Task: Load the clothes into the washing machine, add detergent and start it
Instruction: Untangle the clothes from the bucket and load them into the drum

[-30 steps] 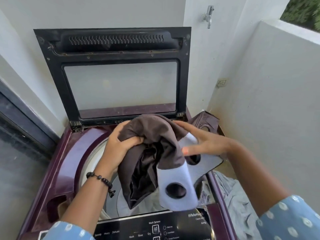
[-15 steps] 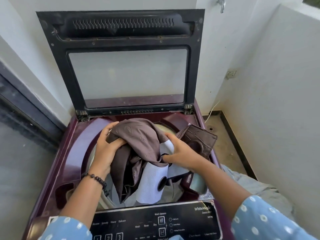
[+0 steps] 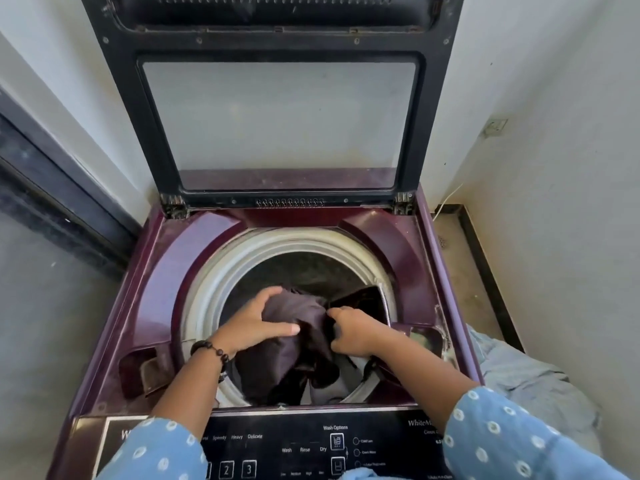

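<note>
Clothes: I hold one dark garment (image 3: pixel 298 341) bunched in the drum mouth (image 3: pixel 221 271) of the washing machine (image 3: pixel 166 258). My left hand (image 3: pixel 256 323) curls over its top, fingers (image 3: pixel 277 329) gripping cloth; my right hand (image 3: pixel 349 332) pinches a fold beside it, so nothing catches the rim, I judge. More laundry (image 3: pixel 526 382) lies beyond my right fingers, on the floor.
</note>
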Demonstrator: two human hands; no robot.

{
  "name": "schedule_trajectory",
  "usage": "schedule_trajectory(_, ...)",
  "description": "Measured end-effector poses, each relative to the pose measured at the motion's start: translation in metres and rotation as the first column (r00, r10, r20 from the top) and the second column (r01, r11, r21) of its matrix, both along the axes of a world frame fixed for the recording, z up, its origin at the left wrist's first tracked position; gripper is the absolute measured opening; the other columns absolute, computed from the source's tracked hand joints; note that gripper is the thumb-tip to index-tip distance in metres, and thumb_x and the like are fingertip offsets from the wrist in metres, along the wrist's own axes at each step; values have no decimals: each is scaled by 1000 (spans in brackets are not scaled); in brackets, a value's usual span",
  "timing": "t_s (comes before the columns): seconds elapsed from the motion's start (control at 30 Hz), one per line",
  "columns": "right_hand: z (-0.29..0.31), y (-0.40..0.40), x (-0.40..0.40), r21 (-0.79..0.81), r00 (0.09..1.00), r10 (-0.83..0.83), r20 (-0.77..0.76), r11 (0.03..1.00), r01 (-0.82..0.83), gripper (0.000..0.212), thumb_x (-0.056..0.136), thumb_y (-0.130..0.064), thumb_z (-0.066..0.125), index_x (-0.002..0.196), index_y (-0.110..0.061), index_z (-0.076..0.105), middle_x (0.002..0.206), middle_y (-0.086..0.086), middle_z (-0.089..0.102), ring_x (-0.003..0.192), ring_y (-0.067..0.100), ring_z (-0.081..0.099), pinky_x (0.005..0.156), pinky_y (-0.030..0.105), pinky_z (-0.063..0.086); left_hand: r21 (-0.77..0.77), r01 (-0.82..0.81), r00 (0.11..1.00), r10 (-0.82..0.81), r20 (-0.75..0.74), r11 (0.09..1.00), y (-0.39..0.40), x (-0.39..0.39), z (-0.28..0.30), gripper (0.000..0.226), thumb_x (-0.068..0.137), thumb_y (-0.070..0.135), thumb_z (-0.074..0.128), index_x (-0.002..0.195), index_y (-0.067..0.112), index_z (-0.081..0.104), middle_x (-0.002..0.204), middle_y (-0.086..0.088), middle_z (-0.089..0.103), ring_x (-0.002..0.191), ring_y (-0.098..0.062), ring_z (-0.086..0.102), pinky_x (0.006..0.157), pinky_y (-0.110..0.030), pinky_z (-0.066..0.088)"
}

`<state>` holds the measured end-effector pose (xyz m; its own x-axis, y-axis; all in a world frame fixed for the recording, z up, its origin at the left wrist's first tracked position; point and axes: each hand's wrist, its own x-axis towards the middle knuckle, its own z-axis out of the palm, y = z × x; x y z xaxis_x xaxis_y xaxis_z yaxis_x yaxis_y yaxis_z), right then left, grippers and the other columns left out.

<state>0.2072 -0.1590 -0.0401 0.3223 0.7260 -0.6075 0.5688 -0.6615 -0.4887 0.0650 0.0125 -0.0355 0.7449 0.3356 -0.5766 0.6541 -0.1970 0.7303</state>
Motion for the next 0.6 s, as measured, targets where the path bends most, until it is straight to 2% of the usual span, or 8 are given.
schedule_trajectory(0.07, -2, 3, -1, -8, 1000, 23, -4, 1000, -23, 62, 89, -15, 58, 147, -10, 37, 145, 16, 42, 134, 31, 41, 108, 35, 38, -13, 93, 993, -94, -69, 996, -7, 2, -3, 86, 79, 39, 79, 149, 31, 29, 157, 1, 27, 145, -16, 26, 109, -24, 26)
schedule_trajectory(0.13, -4, 4, -3, -2, 999, 47, 4, 999, -47, 62, 90, -12, 55, 149, -12, 34, 148, 14, 39, 135, 30, 40, 108, 35, 38, 12, 152, 984, -150, -94, 988, -14, 4, -7, 85, 83, 38, 76, 150, 31, 25, 160, 1, 21, 147, -16, 20, 109, -26, 25)
schedule_trajectory(0.27, -8, 1, -3, 19, 999, 46, 7, 999, -46, 63, 91, -16, 56, 149, -13, 33, 149, 13, 38, 135, 29, 40, 109, 36, 38, 125, 282, 953, -263, -148, 951, -24, 5, -7, 87, 84, 41, 74, 152, 27, 22, 159, 2, 20, 145, -13, 24, 105, -22, 24)
schedule_trajectory(0.43, -4, -5, -2, 53, 999, 35, 23, 998, -36, 62, 93, -21, 58, 149, -15, 33, 148, 13, 39, 135, 28, 40, 108, 33, 38, 179, 315, 944, -288, -158, 932, -32, 6, -5, 89, 84, 42, 73, 153, 23, 20, 160, 0, 18, 145, -14, 24, 110, -24, 24)
schedule_trajectory(0.6, 8, -13, -5, 94, 997, 48, 53, 994, -53, 63, 92, -25, 61, 148, -16, 34, 145, 12, 41, 133, 28, 42, 108, 36, 39, 256, 320, 946, -291, -145, 912, -51, 10, 4, 88, 85, 43, 71, 153, 22, 19, 160, -2, 18, 145, -16, 24, 113, -27, 25)
